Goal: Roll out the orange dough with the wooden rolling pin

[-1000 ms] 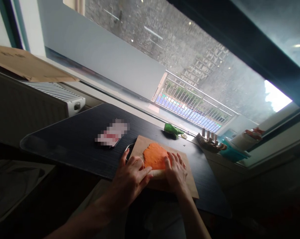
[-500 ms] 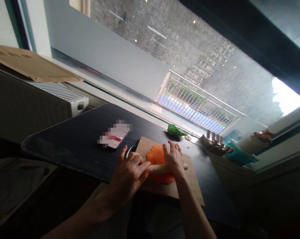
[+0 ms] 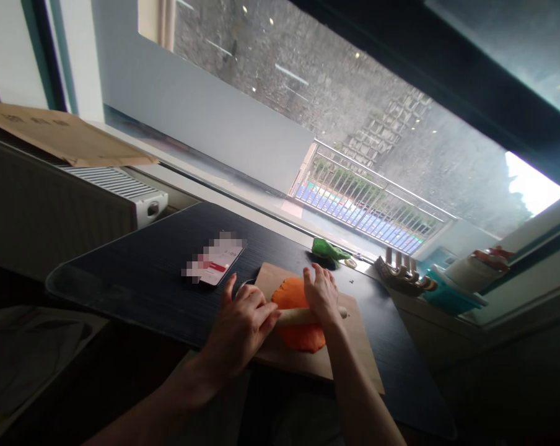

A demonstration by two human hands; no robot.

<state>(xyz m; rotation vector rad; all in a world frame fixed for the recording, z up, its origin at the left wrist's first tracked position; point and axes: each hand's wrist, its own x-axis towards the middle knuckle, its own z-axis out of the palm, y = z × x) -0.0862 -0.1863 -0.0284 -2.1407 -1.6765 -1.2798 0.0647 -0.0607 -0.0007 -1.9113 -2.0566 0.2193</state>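
A pale wooden rolling pin lies across a flattened sheet of orange dough-like material on a brown board. My left hand is bent over the pin's left end, thumb along it and one finger raised. My right hand rests its palm on the pin near the right end, fingers stretched forward over the orange sheet. The pin's right tip shows past my right wrist. Partly hidden behind my left hand is a curved shiny rim.
A phone with a lit, partly blurred screen lies on the dark table. Near the window edge are a crumpled green item and a woven basket. A teal container stands farther right. A radiator bears a brown paper envelope.
The view has tilted up slightly, so everything sits a little lower in the picture. Both hands stay on the rolling pin, which has shifted slightly over the orange sheet.
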